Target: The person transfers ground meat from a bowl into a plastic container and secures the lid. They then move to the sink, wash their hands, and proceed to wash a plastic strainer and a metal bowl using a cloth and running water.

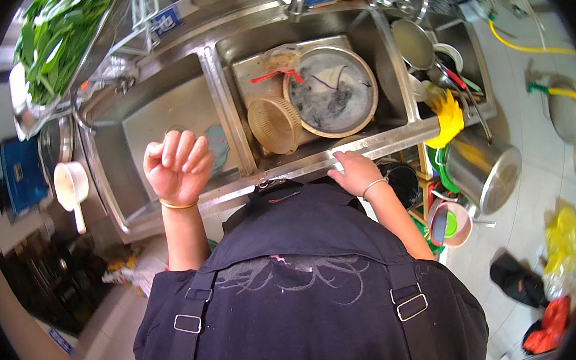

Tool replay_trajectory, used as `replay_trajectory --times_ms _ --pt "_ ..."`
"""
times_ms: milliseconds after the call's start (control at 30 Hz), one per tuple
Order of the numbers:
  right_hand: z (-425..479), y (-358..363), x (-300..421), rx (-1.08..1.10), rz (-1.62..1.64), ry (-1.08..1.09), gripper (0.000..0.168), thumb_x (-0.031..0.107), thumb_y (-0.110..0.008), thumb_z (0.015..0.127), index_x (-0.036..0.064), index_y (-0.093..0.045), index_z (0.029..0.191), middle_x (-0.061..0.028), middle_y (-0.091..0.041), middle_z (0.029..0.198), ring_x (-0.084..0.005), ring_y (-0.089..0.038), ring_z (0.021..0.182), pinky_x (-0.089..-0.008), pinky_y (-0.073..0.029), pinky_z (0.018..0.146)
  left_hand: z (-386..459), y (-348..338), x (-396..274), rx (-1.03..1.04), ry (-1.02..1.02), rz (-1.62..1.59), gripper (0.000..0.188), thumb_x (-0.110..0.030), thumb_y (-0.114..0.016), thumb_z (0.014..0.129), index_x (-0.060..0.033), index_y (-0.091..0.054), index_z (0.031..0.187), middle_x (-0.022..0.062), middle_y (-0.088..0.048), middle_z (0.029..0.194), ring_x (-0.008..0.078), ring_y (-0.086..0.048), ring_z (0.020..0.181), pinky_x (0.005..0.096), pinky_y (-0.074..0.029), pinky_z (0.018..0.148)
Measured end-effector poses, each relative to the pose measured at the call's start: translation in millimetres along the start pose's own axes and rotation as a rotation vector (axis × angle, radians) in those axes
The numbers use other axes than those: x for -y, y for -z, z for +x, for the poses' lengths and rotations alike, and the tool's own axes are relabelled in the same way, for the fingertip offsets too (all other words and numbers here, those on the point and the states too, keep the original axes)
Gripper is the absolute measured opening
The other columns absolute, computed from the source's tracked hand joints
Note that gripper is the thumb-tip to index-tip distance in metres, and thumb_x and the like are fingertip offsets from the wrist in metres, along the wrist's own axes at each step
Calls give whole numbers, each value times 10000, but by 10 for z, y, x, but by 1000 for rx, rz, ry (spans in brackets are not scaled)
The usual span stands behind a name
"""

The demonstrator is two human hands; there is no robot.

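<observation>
My left hand (pixel 179 165) is raised over the front of the left sink basin (pixel 161 114), its fingers curled in with nothing seen in them. My right hand (pixel 354 172) lies with its fingertips at the front rim of the steel sink (pixel 381 144), holding nothing visible. In the middle basin stands a round metal bowl (pixel 357 93) of cloudy water with dark strands in it. Beside it a plastic strainer basket (pixel 268 125) leans tilted, and a red strip (pixel 277 74) lies near a clear bag. A teal cloth (pixel 218 147) lies in the left basin.
Yellow rubber gloves (pixel 448 119) hang over the right basin, which holds pots and utensils. Leafy greens (pixel 62 45) fill a container at upper left, above a white dipper (pixel 71 187). A large steel pot (pixel 490 174) and plastic bags (pixel 562 250) are on the right.
</observation>
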State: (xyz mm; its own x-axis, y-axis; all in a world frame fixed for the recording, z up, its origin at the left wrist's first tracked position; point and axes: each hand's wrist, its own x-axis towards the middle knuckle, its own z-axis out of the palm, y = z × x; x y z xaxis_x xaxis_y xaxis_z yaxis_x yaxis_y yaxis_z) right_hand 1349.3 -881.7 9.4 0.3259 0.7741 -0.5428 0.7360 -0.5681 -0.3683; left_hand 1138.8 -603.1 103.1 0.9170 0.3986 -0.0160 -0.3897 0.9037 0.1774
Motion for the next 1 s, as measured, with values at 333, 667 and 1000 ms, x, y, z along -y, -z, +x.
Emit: replay_trajectory --times_ms 333,667,1000 --pt "763 600 -474 -47 -7 365 335 275 -604 841 36 -564 1073 -177 -631 976 -348 -597 925 -432 -474 800 -139 -8 642 -174 -261 -15 281 -218 -460 829 -109 -407 576 -6 -358 572 131 -353 588 259 -320 555" --pt "1722 1775 36 -372 213 626 262 314 -531 917 61 -596 934 -154 -621 748 -327 -614 694 -382 -472 626 75 84 1301 -212 -356 -7 310 -256 -480 835 -94 -428 577 13 -383 583 139 -363 595 269 -326 553" --pt "2223 1950 525 -546 44 753 376 303 -532 894 -5 -607 693 -199 -613 690 -369 -604 690 -431 -452 636 106 372 1349 -253 -347 -42 301 -220 -419 861 -112 -422 580 0 -376 583 131 -363 603 263 -327 566"
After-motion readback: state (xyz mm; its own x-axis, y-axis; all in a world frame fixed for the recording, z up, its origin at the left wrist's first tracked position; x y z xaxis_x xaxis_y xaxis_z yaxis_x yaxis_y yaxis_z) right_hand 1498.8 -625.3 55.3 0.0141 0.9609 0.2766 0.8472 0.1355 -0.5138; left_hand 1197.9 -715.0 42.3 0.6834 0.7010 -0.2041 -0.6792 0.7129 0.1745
